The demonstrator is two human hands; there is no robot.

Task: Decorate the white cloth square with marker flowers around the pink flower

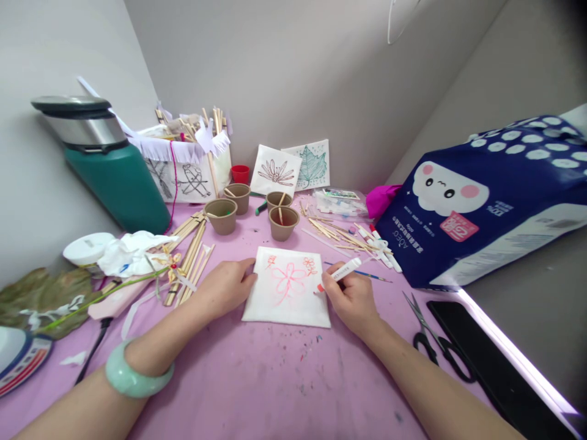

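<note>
A white square canvas [263,302] lies flat on the pink table, with a pink flower drawn in its middle and smaller orange-red flowers near its top corners. My left hand [228,284] grips the canvas at its left edge, the thumb on top. In my right hand [352,299] is a white marker [345,269] with a red collar, held between thumb and fingers. The marker's tip points at the right side of the canvas; whether it touches is too small to tell. A jade-green bangle [137,379] circles my left wrist.
Brown pots [221,219] stand behind the canvas. Wooden sticks [190,260] and a green bottle [117,183] are at left. Scissors [428,333], a black phone [486,366], a blue package [458,201] and a thin paintbrush [373,277] lie at right. Two drawings [275,171] lean at the back.
</note>
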